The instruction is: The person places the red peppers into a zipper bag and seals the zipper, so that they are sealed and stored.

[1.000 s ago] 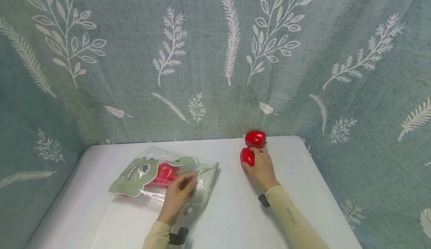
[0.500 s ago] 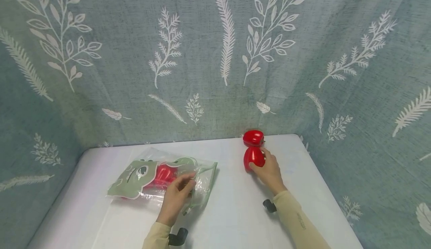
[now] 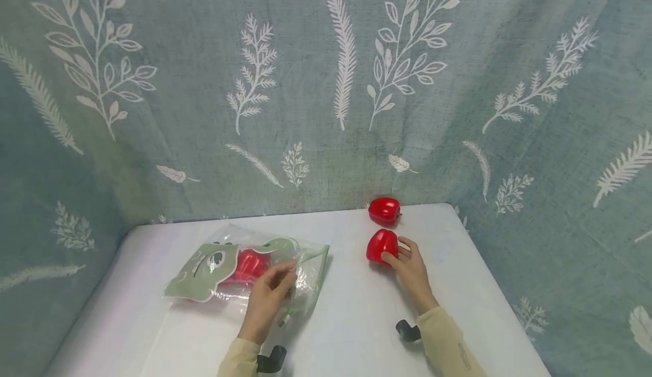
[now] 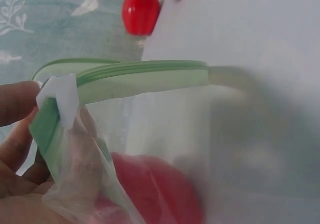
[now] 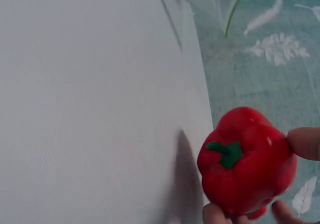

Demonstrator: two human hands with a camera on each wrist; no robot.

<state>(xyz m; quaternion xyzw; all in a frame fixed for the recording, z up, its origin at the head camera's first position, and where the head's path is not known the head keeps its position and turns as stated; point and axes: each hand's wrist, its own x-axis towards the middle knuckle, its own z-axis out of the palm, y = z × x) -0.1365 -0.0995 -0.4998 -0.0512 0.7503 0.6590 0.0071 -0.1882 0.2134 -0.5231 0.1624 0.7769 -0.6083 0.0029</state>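
The person's right grip [image 3: 414,275] was clamped on a red pepper [image 3: 382,245], thumb on one side and fingers on the other; the right wrist view showed its green stem [image 5: 229,154] facing the camera. Just beyond this grip, near the held one, a second red pepper [image 3: 384,211] lay at the far edge of the white counter [image 3: 346,320]. The left grip [image 3: 267,300] was closed on the green-edged rim of a clear bag [image 3: 196,275], its thumb at a white slider [image 4: 62,88]. Beyond that grip, a red object [image 3: 252,264] inside the bag appeared, through the blurring plastic, to be another pepper. A leaf-patterned cloth [image 3: 305,82] hung beyond both grips.
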